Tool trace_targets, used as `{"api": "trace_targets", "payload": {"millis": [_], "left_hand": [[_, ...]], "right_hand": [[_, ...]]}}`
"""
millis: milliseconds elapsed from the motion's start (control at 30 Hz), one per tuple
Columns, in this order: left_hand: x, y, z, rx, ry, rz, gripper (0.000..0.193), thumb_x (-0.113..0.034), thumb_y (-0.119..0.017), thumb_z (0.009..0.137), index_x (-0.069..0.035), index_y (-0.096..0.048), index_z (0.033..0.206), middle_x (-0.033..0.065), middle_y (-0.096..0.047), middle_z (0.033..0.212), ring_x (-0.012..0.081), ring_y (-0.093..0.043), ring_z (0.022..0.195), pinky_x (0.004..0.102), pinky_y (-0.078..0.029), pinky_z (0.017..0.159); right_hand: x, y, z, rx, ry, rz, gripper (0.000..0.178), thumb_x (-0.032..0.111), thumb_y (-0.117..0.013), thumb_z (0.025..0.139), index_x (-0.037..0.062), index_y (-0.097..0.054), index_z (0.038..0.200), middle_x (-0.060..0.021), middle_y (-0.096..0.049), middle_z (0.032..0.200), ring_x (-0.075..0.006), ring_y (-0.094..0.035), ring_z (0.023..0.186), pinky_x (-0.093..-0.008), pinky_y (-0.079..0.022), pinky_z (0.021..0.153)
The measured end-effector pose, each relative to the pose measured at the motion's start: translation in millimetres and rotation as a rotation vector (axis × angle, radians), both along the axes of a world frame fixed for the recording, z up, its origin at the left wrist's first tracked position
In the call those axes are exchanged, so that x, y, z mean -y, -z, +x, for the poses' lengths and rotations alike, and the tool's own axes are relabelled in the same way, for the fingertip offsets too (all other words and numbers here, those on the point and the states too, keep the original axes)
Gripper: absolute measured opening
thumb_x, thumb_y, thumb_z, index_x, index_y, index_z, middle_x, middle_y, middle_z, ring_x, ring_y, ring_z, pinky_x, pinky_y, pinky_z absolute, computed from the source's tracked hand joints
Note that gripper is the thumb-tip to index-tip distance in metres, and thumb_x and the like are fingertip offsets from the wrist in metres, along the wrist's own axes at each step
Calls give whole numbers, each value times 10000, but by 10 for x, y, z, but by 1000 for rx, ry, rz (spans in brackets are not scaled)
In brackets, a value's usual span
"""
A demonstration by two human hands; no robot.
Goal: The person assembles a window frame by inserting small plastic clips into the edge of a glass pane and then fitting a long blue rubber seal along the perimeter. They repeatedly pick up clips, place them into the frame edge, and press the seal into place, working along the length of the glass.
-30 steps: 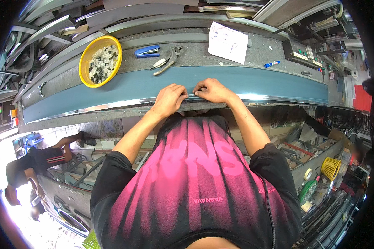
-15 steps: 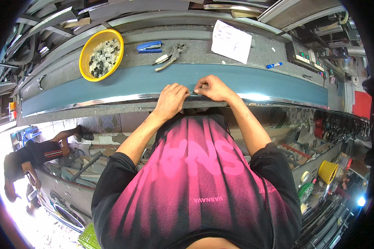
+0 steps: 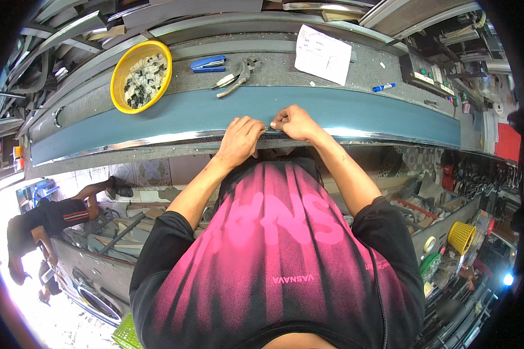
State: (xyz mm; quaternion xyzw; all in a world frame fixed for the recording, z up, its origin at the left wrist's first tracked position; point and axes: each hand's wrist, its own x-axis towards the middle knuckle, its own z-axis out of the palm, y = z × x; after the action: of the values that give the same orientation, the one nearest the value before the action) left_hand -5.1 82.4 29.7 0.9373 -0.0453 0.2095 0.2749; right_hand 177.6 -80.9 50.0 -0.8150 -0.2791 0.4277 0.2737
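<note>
A long blue-grey panel (image 3: 180,110) with a shiny metal strip (image 3: 151,139) along its near edge lies across the bench before me. At the middle of that edge, my left hand (image 3: 240,141) is closed, fingers curled down against the strip. Just to its right, my right hand (image 3: 297,124) pinches with thumb and forefinger at the same edge. The fingertips of both hands almost meet. Whatever small piece sits between them is too small and covered to name.
Behind the panel are a yellow bowl (image 3: 117,87) of small clear and black pieces, a blue stapler (image 3: 208,64), pliers (image 3: 239,78), a paper sheet (image 3: 326,55) and a blue marker (image 3: 384,88). A bending co-worker (image 3: 46,224) is at the left, beside a cart of offcuts.
My hands stay at almost the same spot on the panel's edge, with only slight finger movement. The whole view has shifted a little.
</note>
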Motion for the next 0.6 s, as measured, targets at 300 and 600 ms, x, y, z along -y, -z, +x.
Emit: {"api": "trace_targets", "payload": {"millis": [300, 600], "left_hand": [[-18, -63, 87, -123, -84, -164, 107, -106, -769, 999, -44, -695, 1045, 138, -746, 943, 369, -705, 917, 510, -549, 820], [-120, -167, 215, -280, -55, -283, 141, -116, -775, 982, -17, -715, 1063, 175, -781, 947, 417, -734, 959, 531, -583, 851]], "right_hand": [[60, -293, 87, 276, -333, 172, 268, 246, -853, 910, 40, -845, 1081, -249, -820, 1093, -462, -781, 1083, -526, -616, 965], [76, -106, 28, 614, -578, 269, 200, 183, -793, 890, 28, -741, 1004, -183, -773, 965, -436, -757, 925, -558, -607, 801]]}}
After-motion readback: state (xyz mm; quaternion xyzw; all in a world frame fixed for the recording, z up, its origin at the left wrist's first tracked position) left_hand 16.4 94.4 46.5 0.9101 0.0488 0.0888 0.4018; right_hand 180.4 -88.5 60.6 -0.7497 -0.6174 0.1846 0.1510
